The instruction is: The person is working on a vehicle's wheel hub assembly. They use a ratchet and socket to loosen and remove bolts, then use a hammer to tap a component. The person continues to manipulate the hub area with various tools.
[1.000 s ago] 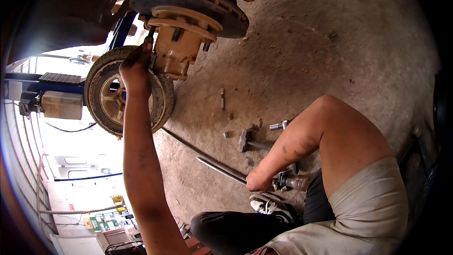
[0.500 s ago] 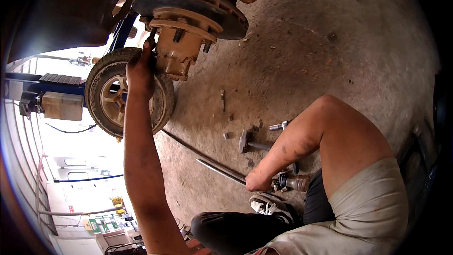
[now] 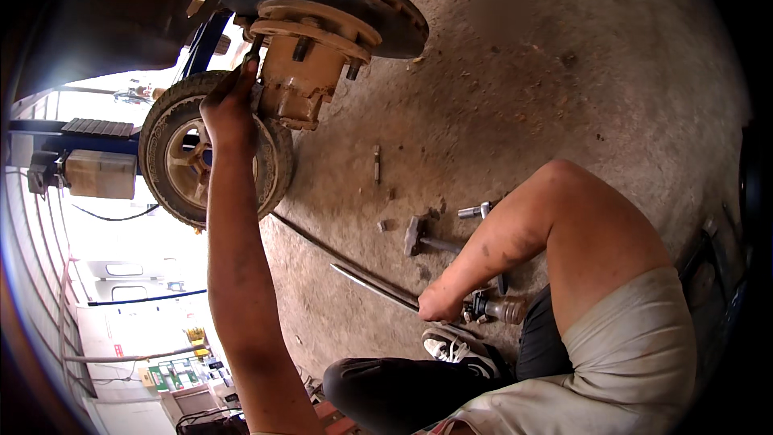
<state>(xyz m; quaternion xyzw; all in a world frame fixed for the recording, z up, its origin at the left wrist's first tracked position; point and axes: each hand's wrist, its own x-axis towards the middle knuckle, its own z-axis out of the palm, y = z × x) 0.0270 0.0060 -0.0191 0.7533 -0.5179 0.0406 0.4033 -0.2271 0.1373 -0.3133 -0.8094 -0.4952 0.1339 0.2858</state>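
My left hand (image 3: 229, 113) is raised to a rusty wheel hub (image 3: 299, 72), beside the brown brake disc (image 3: 338, 4). Its thumb and fingers close on a dark wheel stud (image 3: 257, 45) at the hub flange's left side; any nut on it is hidden by the fingers. Two more studs, one being the bare stud (image 3: 302, 50), stick out of the flange. Low over the floor my right hand (image 3: 440, 304) makes a fist, next to a long metal bar (image 3: 374, 287). Whether the fist grips the bar cannot be made out.
A wheel with tyre (image 3: 153, 149) stands behind my left forearm. On the concrete floor lie a hammer (image 3: 415, 236), a socket tool (image 3: 471, 212), a small metal piece (image 3: 376, 164) and a dark cylindrical tool (image 3: 506, 309). My shoe (image 3: 459, 352) is near the bar.
The view has shifted slightly, so the hub and floor items sit a little higher and further left. My left wrist has turned a little at the stud; my right fist stays in place.
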